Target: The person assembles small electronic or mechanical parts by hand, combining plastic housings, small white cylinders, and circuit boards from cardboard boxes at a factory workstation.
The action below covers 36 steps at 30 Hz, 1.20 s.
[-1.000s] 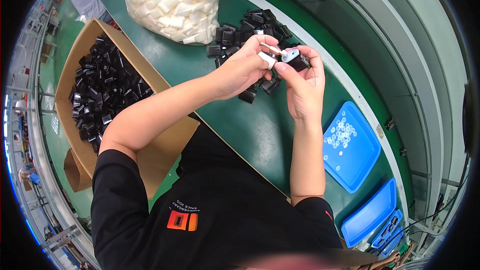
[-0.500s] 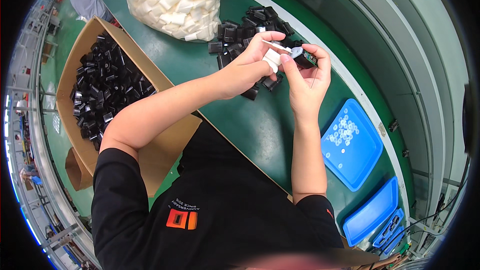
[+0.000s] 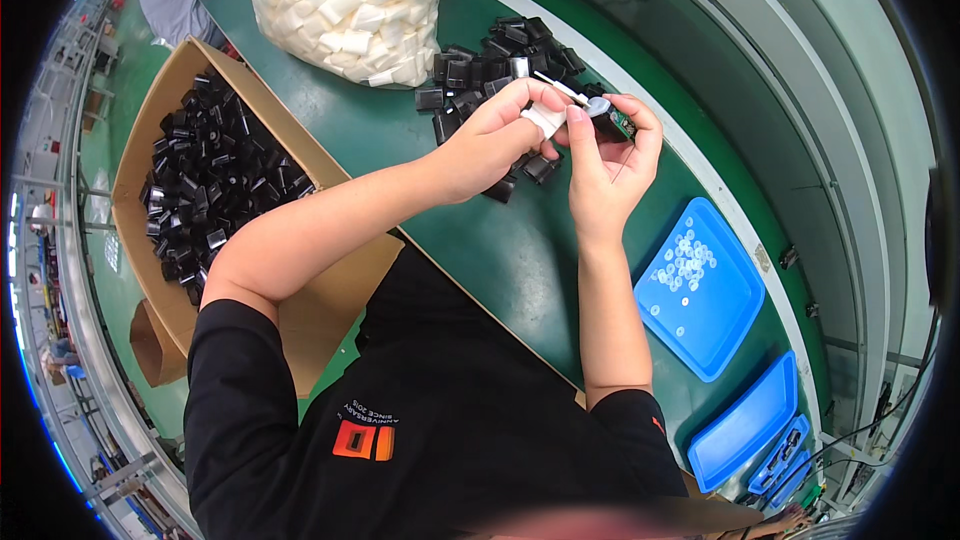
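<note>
- Left hand (image 3: 500,138): fingers closed on a white piece (image 3: 541,121); grip on the adjoining white stick (image 3: 560,88) unclear.
- Right hand (image 3: 609,178): thumb and fingers pinching a black unit (image 3: 606,124), above the table's (image 3: 520,270) near-side pile of black parts (image 3: 463,72).
- Pale cap (image 3: 597,107): on the unit; stick's end at it, contact uncertain.
- Change: unit turned within the last second, green board (image 3: 623,124) now exposed; white piece nearer the right thumb.
- Bearing: cap work, by judgement, unfinished.
</note>
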Available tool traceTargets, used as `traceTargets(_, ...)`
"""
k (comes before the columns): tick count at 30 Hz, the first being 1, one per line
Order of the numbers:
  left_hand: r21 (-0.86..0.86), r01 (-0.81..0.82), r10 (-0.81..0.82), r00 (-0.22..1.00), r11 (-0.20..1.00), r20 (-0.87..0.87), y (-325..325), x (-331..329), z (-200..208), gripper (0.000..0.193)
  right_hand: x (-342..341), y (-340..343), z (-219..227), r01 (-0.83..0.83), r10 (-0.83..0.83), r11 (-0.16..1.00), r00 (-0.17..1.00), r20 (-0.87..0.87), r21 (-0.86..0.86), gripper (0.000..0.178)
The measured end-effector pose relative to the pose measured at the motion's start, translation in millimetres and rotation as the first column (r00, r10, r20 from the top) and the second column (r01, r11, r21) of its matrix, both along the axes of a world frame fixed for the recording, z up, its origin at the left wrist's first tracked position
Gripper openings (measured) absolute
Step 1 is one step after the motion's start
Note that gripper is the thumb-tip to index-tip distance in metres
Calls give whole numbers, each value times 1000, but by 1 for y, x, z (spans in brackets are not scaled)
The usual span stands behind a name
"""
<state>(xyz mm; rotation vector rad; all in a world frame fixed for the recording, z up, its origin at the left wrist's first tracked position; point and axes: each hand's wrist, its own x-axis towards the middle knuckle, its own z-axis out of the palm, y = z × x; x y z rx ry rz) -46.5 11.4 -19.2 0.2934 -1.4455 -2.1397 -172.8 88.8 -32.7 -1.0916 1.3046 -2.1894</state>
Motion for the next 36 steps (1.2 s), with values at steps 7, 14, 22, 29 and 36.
traceTargets(7, 65, -112, 116, 991, 992, -67, -1, -2, 3, 25, 2, 4, 5, -25, 32, 997, 995, -95, 72, 32)
traceTargets(14, -24, -102, 100, 993, 995, -64, -3, 1, 5, 46, 5, 1, 7, 84, -60, 995, 921, -385, 47, 28)
traceTargets(22, 582, 175, 76, 922, 794, -381, -8, 3, 24, 38, 6, 2, 8, 160, -129, 987, 881, -455, 30, 28)
traceTargets(29, 584, 115, 35, 970, 803, -239, -9, 1, 22, 34, 1, 3, 3, 135, -137, 990, 789, -599, -49, 30)
traceTargets(36, 251, 61, -64, 998, 966, 5, -12, 8, 18, 32, -14, 1, -3, -22, -63, 991, 799, -598, -134, 47)
